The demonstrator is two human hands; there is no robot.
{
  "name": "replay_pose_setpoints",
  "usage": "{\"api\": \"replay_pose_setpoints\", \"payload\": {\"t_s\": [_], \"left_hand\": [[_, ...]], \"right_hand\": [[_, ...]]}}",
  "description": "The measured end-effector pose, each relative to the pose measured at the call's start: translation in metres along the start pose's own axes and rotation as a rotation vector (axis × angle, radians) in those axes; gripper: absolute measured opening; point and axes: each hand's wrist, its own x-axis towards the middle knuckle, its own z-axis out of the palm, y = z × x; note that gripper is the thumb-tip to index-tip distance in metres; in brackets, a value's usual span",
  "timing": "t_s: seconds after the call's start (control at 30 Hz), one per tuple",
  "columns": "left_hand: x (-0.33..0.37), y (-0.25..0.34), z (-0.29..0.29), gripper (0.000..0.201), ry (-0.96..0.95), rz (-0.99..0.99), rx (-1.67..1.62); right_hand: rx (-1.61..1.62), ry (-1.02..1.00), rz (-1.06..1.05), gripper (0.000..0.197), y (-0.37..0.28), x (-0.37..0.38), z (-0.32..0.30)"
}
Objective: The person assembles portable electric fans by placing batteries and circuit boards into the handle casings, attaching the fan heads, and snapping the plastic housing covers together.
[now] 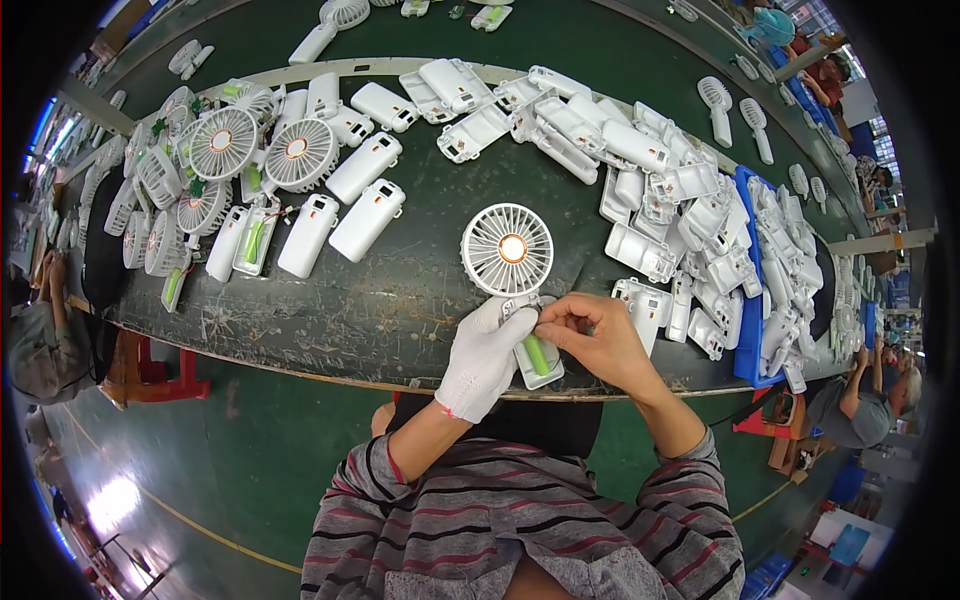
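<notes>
The gloved left hand (487, 358) steadies a white handheld fan (510, 262) at six o'clock on the surface (400, 290); the bare right hand (595, 338) pinches something small by its green battery (538, 354), seemingly mid-wiring; closing the handle likely demands careful alignment.

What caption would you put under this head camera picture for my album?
A gloved left hand and bare right hand hold an open white handheld fan with a green battery on a dark workbench.
</notes>
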Motion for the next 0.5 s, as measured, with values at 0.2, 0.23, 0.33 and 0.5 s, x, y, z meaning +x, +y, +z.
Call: {"api": "replay_pose_setpoints", "payload": {"t_s": [0.2, 0.23, 0.33, 0.5], "left_hand": [[-0.0005, -0.0032, 0.0002, 0.014, -0.009, 0.009, -0.031], [0.0006, -0.0047, -0.0011, 0.014, -0.013, 0.02, -0.043], [0.0026, -0.0071, -0.0049, 0.016, -0.004, 0.015, -0.059], [0.0031, -0.0048, -0.0064, 0.016, -0.02, 0.0, -0.026]], "right_hand": [[-0.174, 0.076, -0.048, 0.009, 0.0009, -0.0011, 0.0027], [-0.175, 0.074, -0.048, 0.009, 0.0005, -0.0007, 0.004], [-0.371, 0.146, -0.171, 0.008, -0.0029, 0.0, 0.0081], [-0.753, 0.166, -0.34, 0.016, -0.0077, 0.0027, 0.0051]]}}
